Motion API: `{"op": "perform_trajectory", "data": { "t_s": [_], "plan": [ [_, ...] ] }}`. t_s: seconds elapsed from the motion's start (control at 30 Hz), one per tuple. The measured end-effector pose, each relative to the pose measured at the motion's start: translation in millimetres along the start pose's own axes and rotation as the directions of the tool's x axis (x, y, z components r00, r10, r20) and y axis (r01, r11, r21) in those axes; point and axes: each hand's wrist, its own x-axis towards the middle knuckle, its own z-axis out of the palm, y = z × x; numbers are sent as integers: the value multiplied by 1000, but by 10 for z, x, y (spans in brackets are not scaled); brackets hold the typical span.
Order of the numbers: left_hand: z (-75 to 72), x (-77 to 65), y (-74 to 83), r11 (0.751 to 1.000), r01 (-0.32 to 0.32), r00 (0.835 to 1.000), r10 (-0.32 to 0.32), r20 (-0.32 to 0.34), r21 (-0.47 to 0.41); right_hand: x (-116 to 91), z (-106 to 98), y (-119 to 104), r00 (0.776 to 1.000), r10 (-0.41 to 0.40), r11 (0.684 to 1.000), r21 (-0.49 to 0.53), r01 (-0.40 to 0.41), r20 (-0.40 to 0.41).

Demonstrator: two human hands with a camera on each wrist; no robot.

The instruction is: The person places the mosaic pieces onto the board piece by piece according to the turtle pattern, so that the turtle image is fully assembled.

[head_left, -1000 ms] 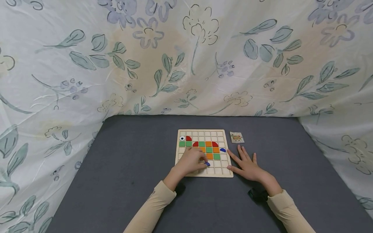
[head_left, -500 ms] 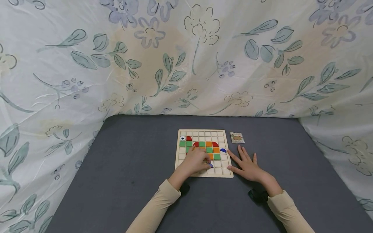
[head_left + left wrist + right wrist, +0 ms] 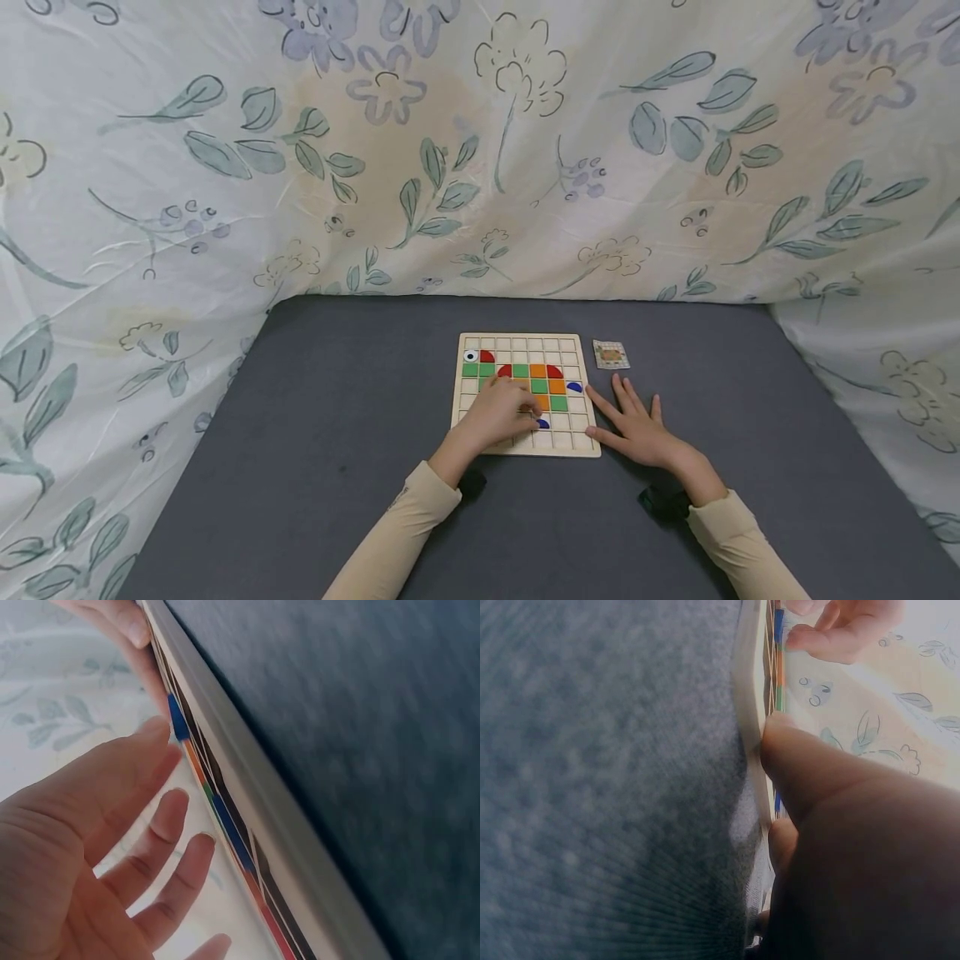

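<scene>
A wooden grid board (image 3: 566, 443) lies on the dark table, with coloured tiles set in its cells. My left hand (image 3: 495, 417) is over the board's lower middle and covers part of it. At its fingertips, a blue half-round tile (image 3: 543, 424) lies in a cell; in the left wrist view, my left thumb (image 3: 150, 739) is close to this blue tile (image 3: 178, 716), and the other fingers are loosely bent. Touch is hard to tell. Flat on the table, my right hand (image 3: 637, 432) is spread, its thumb and index fingertip at the board's right edge.
A small printed card (image 3: 611, 355) lies just right of the board's top corner. Another blue half-round tile (image 3: 573, 387) sits near the right edge. A round eye tile (image 3: 470, 357) is at top left. A floral cloth (image 3: 480, 167) hangs behind the table.
My left hand first shifted a little right with the blue half-round tile, then drew slightly back left. The tile now lies flat in a cell. The right hand stays put.
</scene>
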Motion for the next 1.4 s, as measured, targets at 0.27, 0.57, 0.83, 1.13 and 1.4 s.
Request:
{"op": "perform_trajectory", "data": {
  "t_s": [0.27, 0.57, 0.83, 1.13, 1.4],
  "plan": [
    [0, 5, -51, 1000, -2, 999, 3, 48, -18, 4, 0, 6, 1000, 9, 1000, -10, -9, -3],
    [-11, 2, -33, 1000, -24, 999, 24, 41, -18, -3, -6, -4, 1000, 12, 1000, 4, -12, -6],
    [-39, 22, -30, 999, -28, 999, 29, 25, -26, -20, -20, 30, 1000, 7, 1000, 20, -7, -1],
    [-109, 68, -25, 999, -36, 999, 36, -10, -12, -52, 29, 129, 1000, 4, 1000, 29, -4, -2],
    [-213, 13, -106, 996, 15, 999, -19, -39, -85, -102, -41, 14, 1000, -3, 999, 35, 3, -3]
  ]
}}
